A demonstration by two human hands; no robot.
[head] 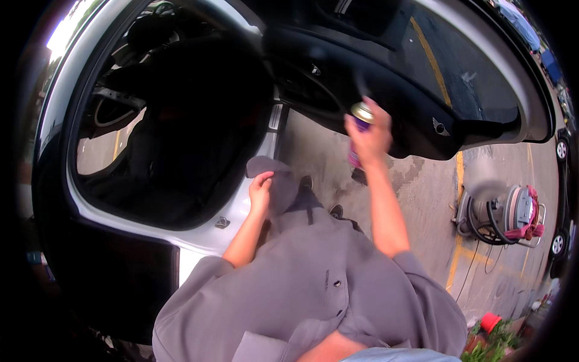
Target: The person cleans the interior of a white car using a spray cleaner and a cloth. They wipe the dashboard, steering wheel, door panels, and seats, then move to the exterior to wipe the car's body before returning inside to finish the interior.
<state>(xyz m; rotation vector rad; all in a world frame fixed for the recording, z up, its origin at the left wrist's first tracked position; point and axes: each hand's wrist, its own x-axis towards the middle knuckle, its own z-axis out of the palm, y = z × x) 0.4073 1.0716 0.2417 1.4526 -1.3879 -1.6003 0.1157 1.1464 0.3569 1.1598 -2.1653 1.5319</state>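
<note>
My left hand (259, 192) pinches a grey cloth (280, 185) that hangs beside the pale door sill (251, 199) of a car. In my right hand (375, 135) is an aerosol can (354, 154) with a purple and pink body. Its gold-coloured metal end points towards the black inner panel (325, 59) of the open car door, with a small gap between them. The hand is blurred, and whether a finger presses a nozzle cannot be seen. A winged emblem (439, 126) sits on the panel near the door's edge.
The dark car interior (194, 126) opens on the left, with a metal door striker (222, 222) on its frame. A vacuum machine (506, 212) with a black hose and pink cloths stands on the concrete floor (416, 199) at right. A red pot (490, 321) and plants (493, 339) are lower right.
</note>
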